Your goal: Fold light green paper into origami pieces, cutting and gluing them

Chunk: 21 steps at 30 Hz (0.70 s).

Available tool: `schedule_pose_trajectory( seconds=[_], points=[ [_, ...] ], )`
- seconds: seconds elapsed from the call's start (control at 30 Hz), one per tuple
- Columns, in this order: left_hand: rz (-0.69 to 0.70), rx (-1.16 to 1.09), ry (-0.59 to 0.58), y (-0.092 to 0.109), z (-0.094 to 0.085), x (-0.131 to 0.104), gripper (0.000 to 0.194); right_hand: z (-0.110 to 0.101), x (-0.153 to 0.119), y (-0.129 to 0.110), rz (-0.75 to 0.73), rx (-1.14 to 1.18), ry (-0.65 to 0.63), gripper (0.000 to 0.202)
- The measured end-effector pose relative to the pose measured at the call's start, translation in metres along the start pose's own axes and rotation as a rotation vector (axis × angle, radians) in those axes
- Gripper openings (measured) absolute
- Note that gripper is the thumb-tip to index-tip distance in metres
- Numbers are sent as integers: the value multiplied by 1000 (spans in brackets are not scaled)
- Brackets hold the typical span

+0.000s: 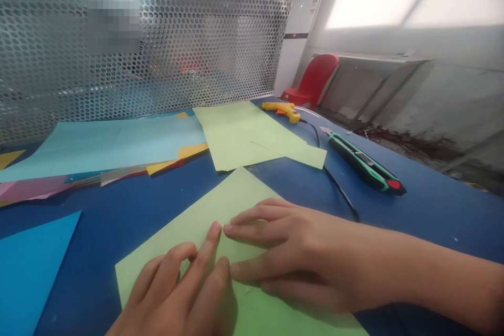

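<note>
Fingers [252, 231]: nothing pinched as far as I can see. Left hand [169, 294] has its index stuck out straight with the next ones curled; right hand [311, 252] is laid out flatter, fingers a bit spread. Tips of the two hands nearly meet.

Pale green sheet [228, 199]: right under both hands, one corner pointing away, tips pressing around its middle, so I'll measure everything else from it.

Progress: mid-job, I'd guess. It's laid out and held down, but no cut or finished fold I can make out, and the hands cover a good chunk. What's left? Honestly can't call it from this.

Second green sheet [240, 131]: just past the pale one's far corner, can't tell if they touch. Narrow piece [309, 156] pokes out at its right.

Cutter [362, 160]: off to the right and beyond it, lying loose on the surface [98, 231], untouched.

Glue gun [289, 112]: further past it, slightly right, yellow, black cord [340, 191] trailing back toward the right hand.

Bright blue paper [31, 273]: left of it, well apart.

Light blue sheet [118, 142]: beyond it on the left, over other coloured papers [192, 151].
</note>
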State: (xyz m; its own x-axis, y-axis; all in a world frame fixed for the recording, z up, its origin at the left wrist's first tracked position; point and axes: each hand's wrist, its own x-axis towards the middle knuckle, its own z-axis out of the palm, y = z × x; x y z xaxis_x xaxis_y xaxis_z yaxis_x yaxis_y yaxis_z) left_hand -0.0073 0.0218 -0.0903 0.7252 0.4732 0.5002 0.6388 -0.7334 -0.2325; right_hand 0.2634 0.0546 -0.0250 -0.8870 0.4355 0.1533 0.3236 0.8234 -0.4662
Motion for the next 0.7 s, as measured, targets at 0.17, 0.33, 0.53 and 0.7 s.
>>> schedule_pose_trajectory(
  seconds=[0.17,0.33,0.53,0.7],
  points=[
    [70,2,-27,-7,-3,4,20,-1,1,-1,11,9,-17,36],
    [174,20,-91,-21,-19,18,31,1,0,-4,60,107,33,27],
    [282,24,-223,-31,-25,20,39,3,-1,-3,121,158,65,22],
    [337,158,-179,-33,-21,8,61,4,-2,1,110,167,52,17]
  ],
)
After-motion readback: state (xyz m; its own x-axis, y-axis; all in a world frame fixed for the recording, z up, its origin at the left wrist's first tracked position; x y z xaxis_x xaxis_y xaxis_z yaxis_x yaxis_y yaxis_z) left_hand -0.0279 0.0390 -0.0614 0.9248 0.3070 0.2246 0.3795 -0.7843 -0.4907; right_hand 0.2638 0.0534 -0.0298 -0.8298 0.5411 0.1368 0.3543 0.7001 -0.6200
